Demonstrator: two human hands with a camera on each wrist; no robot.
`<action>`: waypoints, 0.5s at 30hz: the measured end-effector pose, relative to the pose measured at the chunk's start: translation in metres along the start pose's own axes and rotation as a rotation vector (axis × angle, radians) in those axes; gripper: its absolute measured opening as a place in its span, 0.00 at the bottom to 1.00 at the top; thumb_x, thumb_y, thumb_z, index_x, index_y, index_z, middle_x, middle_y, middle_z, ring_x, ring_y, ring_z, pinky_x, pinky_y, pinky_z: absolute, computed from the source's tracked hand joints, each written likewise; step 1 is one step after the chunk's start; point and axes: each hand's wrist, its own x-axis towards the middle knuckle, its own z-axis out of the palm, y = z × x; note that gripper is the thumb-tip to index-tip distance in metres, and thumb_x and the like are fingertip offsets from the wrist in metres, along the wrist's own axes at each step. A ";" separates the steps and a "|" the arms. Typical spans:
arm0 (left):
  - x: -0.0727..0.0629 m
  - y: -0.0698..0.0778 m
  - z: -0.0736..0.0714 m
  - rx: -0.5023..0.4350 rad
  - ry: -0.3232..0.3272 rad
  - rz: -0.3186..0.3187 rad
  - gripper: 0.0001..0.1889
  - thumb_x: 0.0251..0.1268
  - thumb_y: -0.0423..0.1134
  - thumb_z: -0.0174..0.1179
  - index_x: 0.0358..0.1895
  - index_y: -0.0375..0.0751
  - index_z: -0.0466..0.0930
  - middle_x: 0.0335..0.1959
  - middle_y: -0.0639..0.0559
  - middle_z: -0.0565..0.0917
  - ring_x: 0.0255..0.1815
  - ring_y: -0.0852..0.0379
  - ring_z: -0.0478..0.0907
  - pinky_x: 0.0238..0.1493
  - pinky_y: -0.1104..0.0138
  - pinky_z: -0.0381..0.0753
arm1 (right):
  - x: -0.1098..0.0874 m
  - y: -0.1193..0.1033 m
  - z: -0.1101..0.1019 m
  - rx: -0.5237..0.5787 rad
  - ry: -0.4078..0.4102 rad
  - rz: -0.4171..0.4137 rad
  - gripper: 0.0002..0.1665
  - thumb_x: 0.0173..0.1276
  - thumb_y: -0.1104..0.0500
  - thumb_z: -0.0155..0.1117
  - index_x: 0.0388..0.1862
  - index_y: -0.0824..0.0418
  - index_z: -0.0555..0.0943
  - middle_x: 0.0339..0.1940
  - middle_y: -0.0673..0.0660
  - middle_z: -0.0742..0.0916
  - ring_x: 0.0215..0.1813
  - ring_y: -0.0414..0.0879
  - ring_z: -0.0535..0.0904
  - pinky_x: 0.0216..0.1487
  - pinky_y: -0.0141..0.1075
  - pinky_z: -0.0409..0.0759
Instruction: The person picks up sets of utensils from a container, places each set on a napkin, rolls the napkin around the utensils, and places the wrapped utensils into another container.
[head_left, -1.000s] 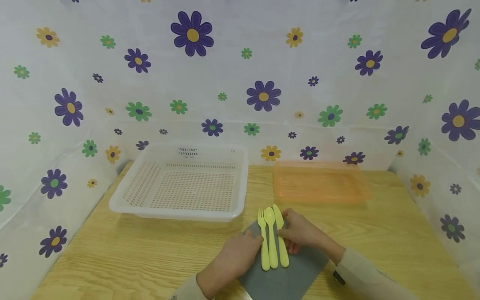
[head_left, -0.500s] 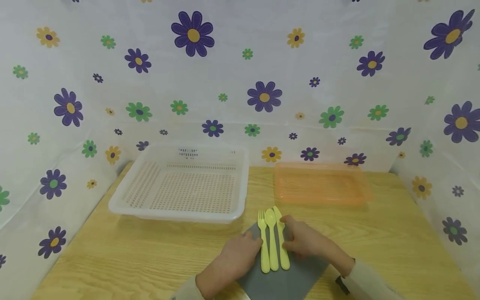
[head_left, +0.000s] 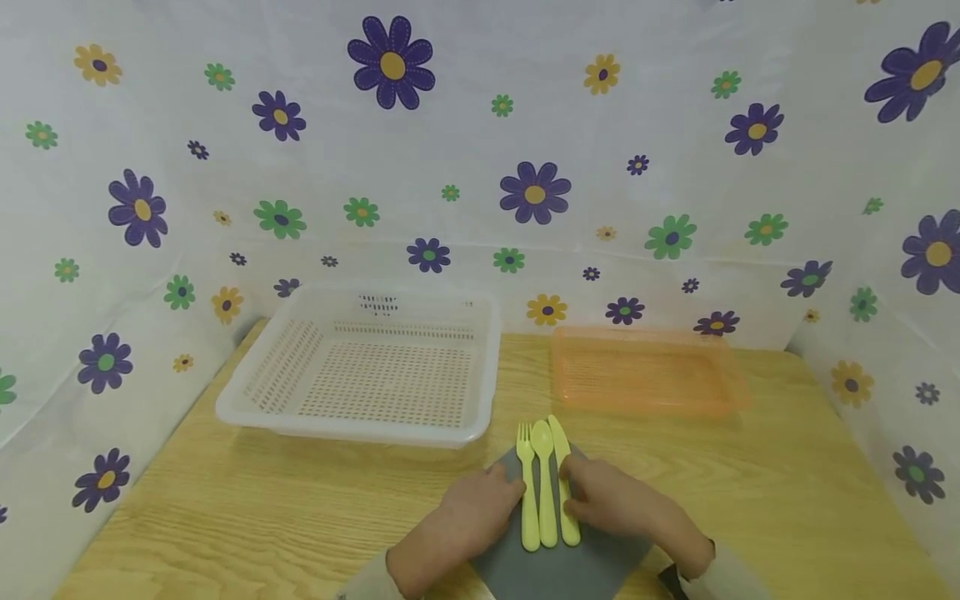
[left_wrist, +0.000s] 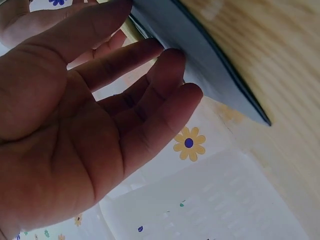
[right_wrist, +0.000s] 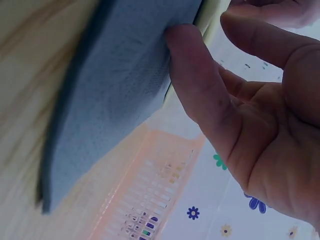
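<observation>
A yellow fork (head_left: 530, 517), spoon (head_left: 547, 492) and knife (head_left: 558, 437) lie side by side on a grey napkin (head_left: 555, 575), which is set with a corner pointing away from me. My left hand (head_left: 480, 508) is at the fork's left, thumb tip against its handle. In the left wrist view its relaxed fingers (left_wrist: 170, 107) reach the napkin's surface. On the other side, my right hand (head_left: 615, 500) has its fingertips at the knife's right edge. The right wrist view shows a finger (right_wrist: 195, 70) touching the napkin, with the thumb (right_wrist: 255, 37) held apart from it.
A large white basket (head_left: 360, 429) with a perforated base stands at the back left of the wooden table (head_left: 285, 517). An orange basket (head_left: 645, 404) sits at the back right. A flower-patterned curtain (head_left: 465, 142) closes off the back and both sides.
My right hand has slid nearer along the knife, from beside its blade towards its handle. The left hand keeps its place by the fork. The head view has shifted slightly.
</observation>
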 end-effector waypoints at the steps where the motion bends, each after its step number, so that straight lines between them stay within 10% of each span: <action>1: 0.001 0.000 0.000 0.002 -0.005 0.005 0.13 0.60 0.37 0.68 0.48 0.46 0.82 0.33 0.50 0.75 0.28 0.58 0.74 0.22 0.68 0.74 | -0.001 0.001 0.000 -0.003 0.003 0.003 0.15 0.67 0.65 0.63 0.50 0.69 0.74 0.22 0.47 0.75 0.22 0.35 0.68 0.23 0.29 0.68; 15: 0.002 0.000 0.004 -0.001 0.012 0.029 0.11 0.60 0.38 0.68 0.46 0.46 0.83 0.31 0.52 0.74 0.26 0.61 0.71 0.20 0.70 0.72 | -0.006 0.010 0.001 -0.083 0.008 0.006 0.09 0.62 0.72 0.64 0.33 0.62 0.75 0.29 0.50 0.77 0.30 0.39 0.68 0.30 0.33 0.71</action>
